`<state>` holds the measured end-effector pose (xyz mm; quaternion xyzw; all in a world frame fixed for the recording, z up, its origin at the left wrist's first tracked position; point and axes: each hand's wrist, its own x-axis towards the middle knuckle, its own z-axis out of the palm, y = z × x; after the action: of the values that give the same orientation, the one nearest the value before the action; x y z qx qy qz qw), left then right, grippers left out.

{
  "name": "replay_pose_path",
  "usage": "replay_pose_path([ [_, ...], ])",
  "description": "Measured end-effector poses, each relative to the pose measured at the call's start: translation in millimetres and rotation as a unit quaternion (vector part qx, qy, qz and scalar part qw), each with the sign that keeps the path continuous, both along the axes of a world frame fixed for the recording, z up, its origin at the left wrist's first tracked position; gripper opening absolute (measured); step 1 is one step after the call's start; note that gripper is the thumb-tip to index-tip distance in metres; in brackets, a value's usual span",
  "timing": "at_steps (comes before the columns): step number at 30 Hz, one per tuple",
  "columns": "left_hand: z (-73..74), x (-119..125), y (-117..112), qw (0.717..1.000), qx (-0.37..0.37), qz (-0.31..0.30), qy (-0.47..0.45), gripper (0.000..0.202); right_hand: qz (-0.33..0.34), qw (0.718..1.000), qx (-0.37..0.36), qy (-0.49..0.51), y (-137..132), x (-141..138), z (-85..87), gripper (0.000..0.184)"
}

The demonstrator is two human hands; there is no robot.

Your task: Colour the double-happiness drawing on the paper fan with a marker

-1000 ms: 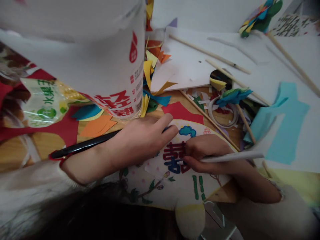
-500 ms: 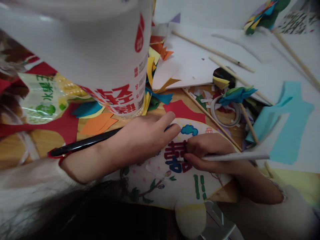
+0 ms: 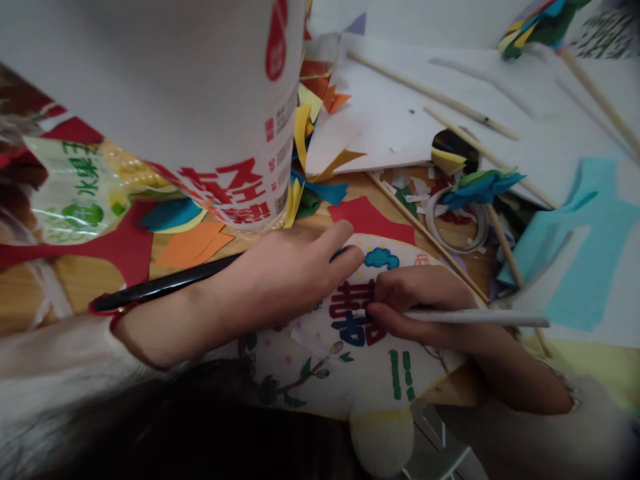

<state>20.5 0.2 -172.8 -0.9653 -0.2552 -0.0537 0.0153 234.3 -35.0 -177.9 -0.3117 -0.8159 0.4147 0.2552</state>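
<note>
My right hand [image 3: 420, 307] is closed in a writing grip on a white pen [image 3: 475, 317], its tip on red and blue characters drawn on a white fan-shaped card [image 3: 350, 360]. My left hand [image 3: 285, 277] rests on the card's upper left edge, fingers loosely curled and pressing it down, with a dark object partly hidden beneath the fingers. A blue cloud drawing [image 3: 381, 257] lies just above my right hand. Green strokes and flower stems decorate the card's lower part.
A big white plastic bottle [image 3: 200, 100] with red print stands close at upper left. Black scissors with red handles [image 3: 160, 288] lie under my left wrist. Coloured paper scraps [image 3: 320, 153], a tape roll [image 3: 457, 227], wooden sticks [image 3: 430, 93], cyan paper [image 3: 575, 260] and a pinwheel [image 3: 540, 20] fill the table.
The view has shifted slightly. My right hand and pen have edged a little along the characters. My left hand stays on the card.
</note>
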Motion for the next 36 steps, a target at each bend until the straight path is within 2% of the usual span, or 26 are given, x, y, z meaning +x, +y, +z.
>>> replay_pose_path([
  [4,0.2,1.2,0.4,1.0,-0.002,0.005,-0.004,0.021,0.023,1.0,0.005,-0.007,0.3,-0.8,1.4,0.031],
  [7,-0.4,2.2,0.0,1.0,0.001,0.007,-0.004,0.02,0.007,1.0,0.005,-0.009,0.6,-1.3,2.9,0.032],
  [13,0.0,0.7,-0.2,1.0,-0.008,0.008,0.009,0.022,0.02,1.0,-0.008,0.002,0.8,1.6,1.8,0.034],
  [17,1.1,0.2,0.0,1.0,-0.017,0.005,0.009,0.023,0.058,0.998,-0.021,-0.001,0.5,4.2,-1.4,0.035],
  [20,0.4,0.7,0.4,1.0,-0.012,0.005,0.008,0.021,0.042,0.999,-0.025,0.004,0.7,4.1,-1.5,0.035],
  [23,-1.4,0.7,0.4,1.0,-0.003,0.001,0.006,0.022,0.062,0.998,-0.029,0.006,0.9,3.7,0.1,0.035],
  [36,-1.7,1.5,0.2,1.0,0.008,0.007,0.015,0.023,0.061,0.997,-0.053,0.009,1.2,4.6,0.8,0.033],
])
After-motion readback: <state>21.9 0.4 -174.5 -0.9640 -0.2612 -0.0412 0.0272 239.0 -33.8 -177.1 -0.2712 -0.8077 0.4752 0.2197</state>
